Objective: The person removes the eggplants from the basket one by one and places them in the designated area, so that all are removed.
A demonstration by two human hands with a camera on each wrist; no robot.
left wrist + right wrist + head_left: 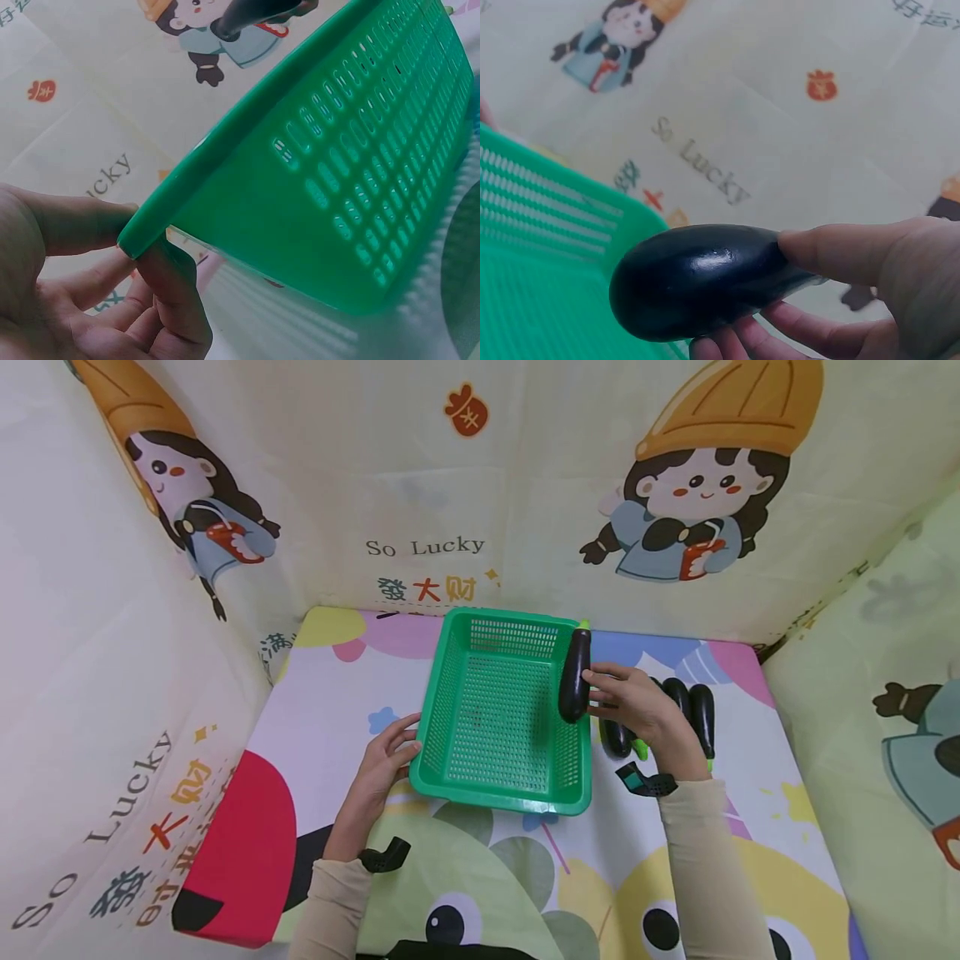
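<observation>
A green plastic basket [501,803] with slotted walls stands on the table, and no thing shows inside it. At its near left corner my left hand [384,760] pinches the rim between thumb and fingers; the left wrist view shows this grip on the basket's edge [187,169]. My right hand [637,703] holds a dark purple eggplant [574,677] by its side, over the basket's right rim, its green stem end pointing away. In the right wrist view the thumb lies on top of the eggplant [697,281] with fingers beneath.
Several more eggplants [702,714] lie on the table right of the basket, partly hidden under my right hand and wrist. The table has a colourful printed cover [330,693]. Printed cloth walls [517,502] close in the back and both sides.
</observation>
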